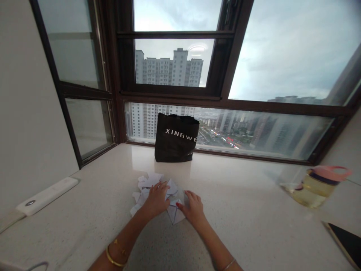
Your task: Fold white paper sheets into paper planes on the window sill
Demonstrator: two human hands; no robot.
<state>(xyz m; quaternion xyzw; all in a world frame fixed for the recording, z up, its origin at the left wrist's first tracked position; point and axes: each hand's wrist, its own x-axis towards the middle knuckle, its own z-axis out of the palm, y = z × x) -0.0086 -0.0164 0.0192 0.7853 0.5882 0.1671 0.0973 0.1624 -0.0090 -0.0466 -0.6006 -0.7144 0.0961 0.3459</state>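
A loose pile of folded and crumpled white papers [154, 177] lies on the pale counter. My left hand [156, 198] rests over this pile, palm down, its fingers stretched across the sheets and partly covering them. To its right, my right hand [194, 207] lies at the pile's edge with thumb and forefinger apart. Its thumb touches a folded paper square [175, 214] marked with creases or lines. Behind the papers stands a black bag [176, 145] with white lettering, apart from both hands.
A white power strip [50, 194] with a cable lies at the left. On the right are a bottle [314, 192] of yellowish liquid with a pink lid and a dark flat device [345, 239]. The counter [242, 210] ends at a dark window frame [254, 155].
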